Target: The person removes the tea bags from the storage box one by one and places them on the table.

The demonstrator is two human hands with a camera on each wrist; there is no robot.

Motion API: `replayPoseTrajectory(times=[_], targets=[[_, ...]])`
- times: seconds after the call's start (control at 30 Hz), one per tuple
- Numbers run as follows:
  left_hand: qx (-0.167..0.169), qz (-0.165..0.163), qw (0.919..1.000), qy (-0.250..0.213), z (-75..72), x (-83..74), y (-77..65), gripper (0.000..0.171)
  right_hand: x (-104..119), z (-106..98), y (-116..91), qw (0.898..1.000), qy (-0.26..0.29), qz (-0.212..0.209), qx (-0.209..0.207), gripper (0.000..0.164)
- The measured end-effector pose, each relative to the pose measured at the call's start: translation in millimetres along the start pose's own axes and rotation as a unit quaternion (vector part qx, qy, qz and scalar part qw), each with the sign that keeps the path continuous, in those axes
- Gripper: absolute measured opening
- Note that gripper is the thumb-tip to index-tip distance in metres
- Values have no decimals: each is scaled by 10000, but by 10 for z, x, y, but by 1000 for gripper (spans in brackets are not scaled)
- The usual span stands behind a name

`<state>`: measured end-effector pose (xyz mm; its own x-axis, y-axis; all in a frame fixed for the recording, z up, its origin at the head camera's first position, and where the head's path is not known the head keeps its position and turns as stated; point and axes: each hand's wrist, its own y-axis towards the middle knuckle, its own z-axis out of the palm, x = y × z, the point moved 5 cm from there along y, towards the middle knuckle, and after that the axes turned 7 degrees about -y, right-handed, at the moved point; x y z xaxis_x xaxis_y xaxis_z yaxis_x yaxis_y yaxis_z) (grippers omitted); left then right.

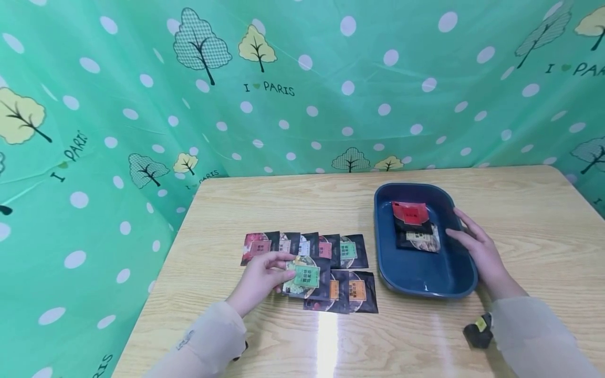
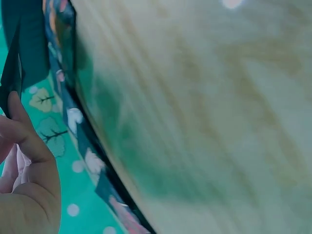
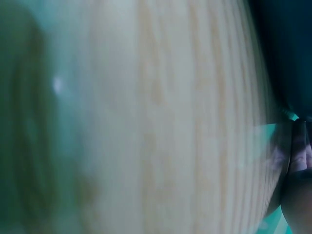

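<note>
In the head view my left hand (image 1: 266, 274) pinches a black sachet with a green label (image 1: 307, 276) between thumb and fingers. It is held over the sachets on the table and overlaps part of the lower ones. The left wrist view shows this sachet edge-on (image 2: 12, 73) at the fingertips. My right hand (image 1: 483, 255) grips the right rim of a dark blue plastic basin (image 1: 425, 275), its thumb reaching over the inside edge. Inside the basin lie a red-and-black sachet (image 1: 410, 214) and, partly under it, a sachet with a pale label (image 1: 427, 241).
An upper row of several overlapping sachets (image 1: 353, 252) lies left of the basin. Below it are orange-label sachets (image 1: 363, 294). A black device (image 1: 479, 332) is at the right wrist. Green patterned cloth (image 1: 302, 105) hangs behind the wooden table (image 1: 283, 205).
</note>
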<state>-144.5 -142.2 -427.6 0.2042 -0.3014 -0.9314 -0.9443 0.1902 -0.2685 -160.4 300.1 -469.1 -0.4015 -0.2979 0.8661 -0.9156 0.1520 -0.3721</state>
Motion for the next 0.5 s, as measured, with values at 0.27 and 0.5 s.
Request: replayPoseTrajectory(times=[0.27, 0.5], targets=[[-47, -157, 9993, 326, -39, 145, -23, 33, -7, -2, 1, 10000, 50, 10, 18, 68], [-51, -407, 9962, 765, -59, 235, -19, 31, -6, -8, 5, 10000, 26, 14, 2, 68]])
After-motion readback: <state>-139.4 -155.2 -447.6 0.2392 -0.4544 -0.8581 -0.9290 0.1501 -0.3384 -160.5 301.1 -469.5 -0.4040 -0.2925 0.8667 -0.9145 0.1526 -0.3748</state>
